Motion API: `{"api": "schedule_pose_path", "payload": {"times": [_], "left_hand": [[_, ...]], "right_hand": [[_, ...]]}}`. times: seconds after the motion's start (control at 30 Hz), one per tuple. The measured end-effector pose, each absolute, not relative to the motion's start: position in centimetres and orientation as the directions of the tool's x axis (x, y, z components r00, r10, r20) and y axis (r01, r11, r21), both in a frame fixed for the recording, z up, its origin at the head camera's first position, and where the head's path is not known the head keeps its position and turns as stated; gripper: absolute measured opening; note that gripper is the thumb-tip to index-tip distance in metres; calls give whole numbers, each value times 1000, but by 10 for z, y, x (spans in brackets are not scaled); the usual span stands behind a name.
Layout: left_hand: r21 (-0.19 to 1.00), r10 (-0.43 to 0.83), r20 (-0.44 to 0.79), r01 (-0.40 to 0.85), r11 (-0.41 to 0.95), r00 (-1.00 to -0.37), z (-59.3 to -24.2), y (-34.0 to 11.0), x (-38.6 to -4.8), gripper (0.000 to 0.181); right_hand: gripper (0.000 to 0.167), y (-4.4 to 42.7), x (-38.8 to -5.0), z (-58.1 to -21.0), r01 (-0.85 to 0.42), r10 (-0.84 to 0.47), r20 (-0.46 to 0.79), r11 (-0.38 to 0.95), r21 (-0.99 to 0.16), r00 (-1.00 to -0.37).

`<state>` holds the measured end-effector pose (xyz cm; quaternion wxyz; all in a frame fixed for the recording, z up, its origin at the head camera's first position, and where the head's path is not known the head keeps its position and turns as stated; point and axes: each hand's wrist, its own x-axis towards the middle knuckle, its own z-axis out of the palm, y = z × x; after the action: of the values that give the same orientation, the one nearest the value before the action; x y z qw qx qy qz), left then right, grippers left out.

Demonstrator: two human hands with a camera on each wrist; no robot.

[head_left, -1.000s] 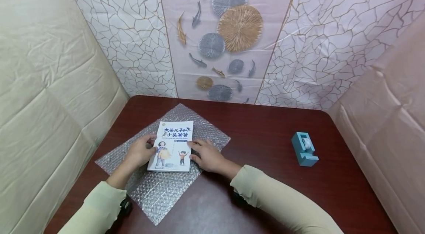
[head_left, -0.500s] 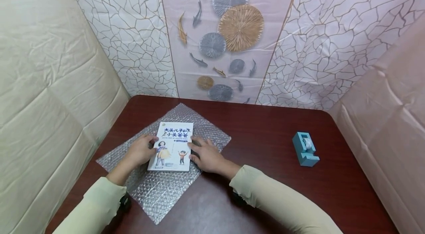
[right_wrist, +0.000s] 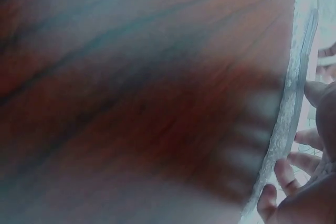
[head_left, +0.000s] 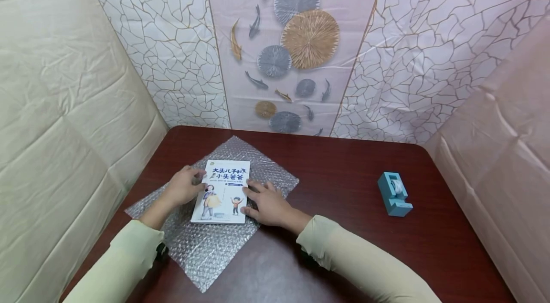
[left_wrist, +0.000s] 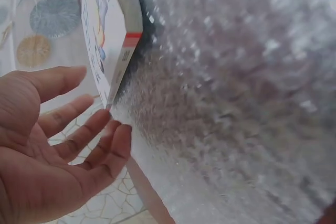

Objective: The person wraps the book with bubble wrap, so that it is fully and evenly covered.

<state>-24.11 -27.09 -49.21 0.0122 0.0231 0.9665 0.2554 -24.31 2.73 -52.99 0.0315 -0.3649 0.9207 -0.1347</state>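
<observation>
A paperback book (head_left: 227, 198) with a white illustrated cover lies face up on a sheet of bubble wrap (head_left: 206, 260), set at an angle to it. Along the book's left edge is my left hand (head_left: 182, 187), its fingers loosely bent and spread in the left wrist view, fingertips close to the spine of the book (left_wrist: 118, 74). Against the right edge rests my right hand (head_left: 269, 205), with the thumb and forefinger reaching onto the cover. In the right wrist view, the right hand's fingers (right_wrist: 286, 177) are spread beside the bubble wrap's edge.
A blue tape dispenser (head_left: 394, 193) with a roll of clear tape stands at the right of the dark red-brown table (head_left: 335, 174). Patterned cloth (head_left: 275, 55) hangs behind the table, and padded cream panels (head_left: 64, 117) flank it.
My left hand has shifted slightly up along the book's left edge and its fingers have loosened. My right thumb has slid slightly farther onto the cover. Book and bubble wrap stay nearly in place.
</observation>
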Motion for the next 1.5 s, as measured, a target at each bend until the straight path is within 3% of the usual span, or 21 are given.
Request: {"api": "schedule_pose_path", "payload": {"times": [0.2,0.57,1.13,1.5], "left_hand": [[519,48,58,71,852,-997,-489,-274,-259,49],[559,47,51,68,826,-998,-486,-271,-277,51],[587,46,13,45,809,-999,-494,-270,-300,56],[574,43,-93,-18,819,-995,-500,-271,-318,67]], "right_hand": [[68,25,-239,-520,-620,-636,-13,757,-206,-771],[71,31,-242,-522,-630,-660,-58,737,-246,-749],[74,33,-241,-520,-625,-655,-73,744,-237,-752],[74,33,-241,-519,-624,-657,-76,742,-246,-750]]}}
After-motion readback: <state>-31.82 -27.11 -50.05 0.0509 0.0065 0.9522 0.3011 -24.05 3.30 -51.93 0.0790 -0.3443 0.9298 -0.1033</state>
